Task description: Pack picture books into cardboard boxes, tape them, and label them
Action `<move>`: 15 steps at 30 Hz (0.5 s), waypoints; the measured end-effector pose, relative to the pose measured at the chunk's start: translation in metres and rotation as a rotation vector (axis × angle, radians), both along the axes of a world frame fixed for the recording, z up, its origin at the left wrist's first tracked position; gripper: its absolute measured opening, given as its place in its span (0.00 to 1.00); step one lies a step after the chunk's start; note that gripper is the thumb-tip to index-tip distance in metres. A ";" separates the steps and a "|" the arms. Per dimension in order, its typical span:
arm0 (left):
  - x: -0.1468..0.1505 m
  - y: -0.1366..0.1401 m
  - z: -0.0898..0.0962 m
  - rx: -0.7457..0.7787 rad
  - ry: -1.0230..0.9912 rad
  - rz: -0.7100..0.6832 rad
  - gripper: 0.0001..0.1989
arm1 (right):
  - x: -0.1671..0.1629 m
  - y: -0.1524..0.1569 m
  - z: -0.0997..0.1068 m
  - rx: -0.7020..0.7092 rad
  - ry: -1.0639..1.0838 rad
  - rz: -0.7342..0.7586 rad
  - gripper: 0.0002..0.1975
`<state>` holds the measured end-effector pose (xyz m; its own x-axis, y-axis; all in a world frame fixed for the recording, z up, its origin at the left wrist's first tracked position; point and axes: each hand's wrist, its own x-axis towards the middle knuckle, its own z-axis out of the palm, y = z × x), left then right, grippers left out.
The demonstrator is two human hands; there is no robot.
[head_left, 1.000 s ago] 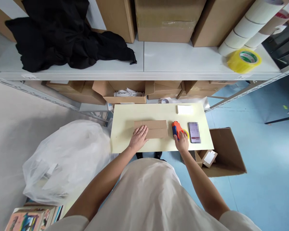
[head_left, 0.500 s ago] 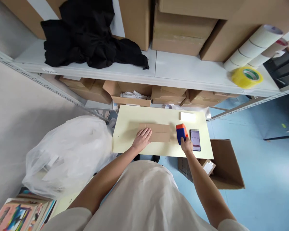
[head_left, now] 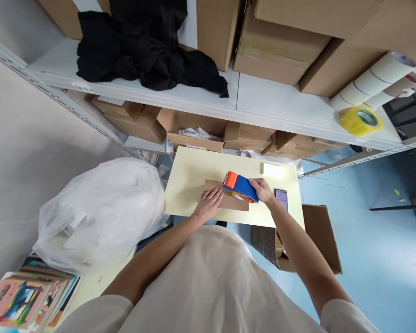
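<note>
On the table [head_left: 190, 169], taken as the clock's centre with 12 pointing away from the person, lies the box [head_left: 234, 204]. The left hand [head_left: 211, 203] is at its 9 o'clock end, palm down, fingers stretched and close together, pressing without gripping. From 3 o'clock the right hand [head_left: 262, 189] reaches in, fingers curled around one end of the dispenser [head_left: 245, 186]; its orange tip points to 9 o'clock above the box, and whether it touches cannot be told. Near the right hand, the phone [head_left: 281, 198] lies at 3 o'clock and white cards [head_left: 272, 170] at 2. The bag [head_left: 100, 212] bulges at 9.
</note>
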<state>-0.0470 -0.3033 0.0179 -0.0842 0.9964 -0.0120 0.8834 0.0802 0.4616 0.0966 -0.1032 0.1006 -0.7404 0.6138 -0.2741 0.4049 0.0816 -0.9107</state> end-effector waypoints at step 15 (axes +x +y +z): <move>-0.014 0.025 0.043 0.015 -1.259 0.635 0.28 | 0.009 0.013 -0.018 0.020 -0.099 0.119 0.29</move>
